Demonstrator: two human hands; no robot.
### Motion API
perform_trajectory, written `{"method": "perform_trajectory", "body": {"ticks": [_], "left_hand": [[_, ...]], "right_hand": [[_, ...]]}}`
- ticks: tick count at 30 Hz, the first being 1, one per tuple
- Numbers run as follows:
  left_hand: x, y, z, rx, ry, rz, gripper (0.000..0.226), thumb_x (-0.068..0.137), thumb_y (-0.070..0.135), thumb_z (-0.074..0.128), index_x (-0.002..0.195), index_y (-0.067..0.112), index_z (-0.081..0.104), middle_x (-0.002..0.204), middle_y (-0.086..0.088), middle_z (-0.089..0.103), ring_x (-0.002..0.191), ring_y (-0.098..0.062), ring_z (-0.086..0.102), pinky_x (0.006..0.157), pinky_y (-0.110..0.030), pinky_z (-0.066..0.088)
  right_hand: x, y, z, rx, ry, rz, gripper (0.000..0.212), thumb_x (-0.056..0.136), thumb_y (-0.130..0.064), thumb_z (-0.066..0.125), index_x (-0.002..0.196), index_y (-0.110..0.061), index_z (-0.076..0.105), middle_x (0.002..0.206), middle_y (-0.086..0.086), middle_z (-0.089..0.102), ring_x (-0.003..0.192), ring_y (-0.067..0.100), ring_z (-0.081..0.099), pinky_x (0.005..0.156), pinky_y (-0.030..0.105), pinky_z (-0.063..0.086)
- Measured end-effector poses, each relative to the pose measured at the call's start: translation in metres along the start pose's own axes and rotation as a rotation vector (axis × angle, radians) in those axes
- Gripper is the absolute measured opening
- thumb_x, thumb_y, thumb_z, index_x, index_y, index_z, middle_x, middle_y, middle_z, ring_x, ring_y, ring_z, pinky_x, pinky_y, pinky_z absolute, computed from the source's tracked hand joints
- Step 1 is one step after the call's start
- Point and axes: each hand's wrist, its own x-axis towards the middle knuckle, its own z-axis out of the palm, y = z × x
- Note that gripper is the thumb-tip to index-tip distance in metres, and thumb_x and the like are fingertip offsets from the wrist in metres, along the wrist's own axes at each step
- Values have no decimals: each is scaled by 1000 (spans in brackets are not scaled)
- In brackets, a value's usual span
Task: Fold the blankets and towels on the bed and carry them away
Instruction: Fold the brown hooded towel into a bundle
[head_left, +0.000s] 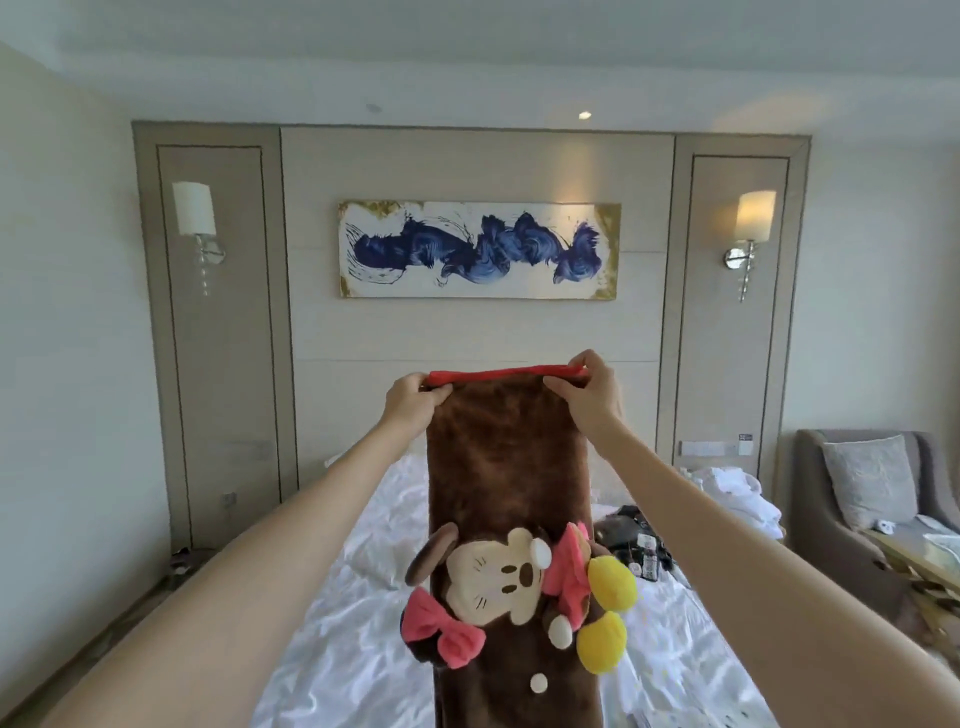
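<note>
Brown plush blanket (506, 457), top corners pinched, left hand (413, 397), right hand (589, 387)

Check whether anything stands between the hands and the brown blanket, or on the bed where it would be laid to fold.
Nothing stands between them: the left hand and right hand pinch the blanket by its top corners. On the bed, a pile of dark things lies right of the blanket. What lies beneath it is hidden.
</note>
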Motion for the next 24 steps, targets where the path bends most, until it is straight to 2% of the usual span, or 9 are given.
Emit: {"method": "perform_trajectory", "body": {"ticks": [2, 4, 7, 9, 12, 15, 17, 21, 24], "left_hand": [[69, 14, -15, 31, 6, 64, 27, 96, 21, 62, 115, 2, 65, 114, -16, 68, 106, -33, 64, 79, -32, 48], [126, 41, -33, 36, 41, 163, 28, 96, 21, 62, 119, 5, 63, 118, -12, 67, 106, -27, 63, 87, -32, 50], [174, 88, -60, -26, 90, 323, 25, 96, 21, 61, 118, 9, 63, 119, -11, 66, 110, -26, 62, 100, -41, 49], [183, 110, -76, -83, 86, 398, 23, 98, 22, 59, 117, 11, 62, 117, -7, 66, 109, -22, 62, 98, -35, 49], [170, 110, -94, -131, 55, 484, 18, 97, 20, 60, 114, 15, 61, 112, -4, 65, 103, -16, 60, 85, -20, 47], [137, 65, -101, -75, -48, 488, 23, 97, 17, 59, 119, 11, 61, 120, -7, 65, 109, -14, 60, 94, -20, 45], [102, 14, -96, -30, -147, 456, 25, 97, 15, 59, 122, 11, 60, 119, -2, 65, 111, -7, 60, 95, -15, 45], [14, -113, -64, 45, -261, 267, 15, 94, 0, 60, 109, -1, 58, 97, -6, 62, 92, -10, 59, 85, -20, 44], [-69, -202, -36, 99, -332, 61, 10, 94, -3, 58, 104, 0, 57, 92, -2, 60, 86, -6, 57, 79, -19, 42]], "right_hand": [[57, -14, 32, 14, 63, -71, 24, 83, -28, 72, 87, -21, 50, 80, -1, 60, 79, 25, 62, 74, 45, 55], [107, -39, 54, 43, 137, -146, 24, 85, -25, 71, 91, -19, 49, 77, -5, 56, 74, 20, 57, 75, 44, 54], [157, -89, 66, 103, 250, -269, 22, 87, -25, 69, 93, -18, 49, 76, -13, 53, 76, 17, 55, 72, 36, 51], [169, -116, 67, 134, 309, -354, 21, 88, -27, 67, 96, -20, 49, 78, -17, 53, 78, 16, 57, 68, 29, 48], [158, -123, 67, 199, 302, -466, 20, 88, -25, 67, 94, -19, 49, 81, -15, 54, 80, 11, 57, 71, 24, 50], [118, -85, 67, 186, 233, -510, 24, 84, -22, 72, 88, -20, 48, 75, -19, 50, 68, -1, 49, 65, 12, 41], [76, -36, 69, 139, 142, -497, 29, 80, -20, 75, 83, -23, 47, 68, -19, 48, 62, -2, 45, 59, 9, 36], [-33, 81, 78, -58, -78, -277, 40, 73, -23, 81, 76, -31, 42, 66, -14, 52, 59, 9, 44, 59, 27, 40], [-124, 152, 82, -228, -258, -76, 45, 71, -21, 81, 73, -35, 38, 66, -8, 54, 61, 14, 49, 60, 37, 42]]}}
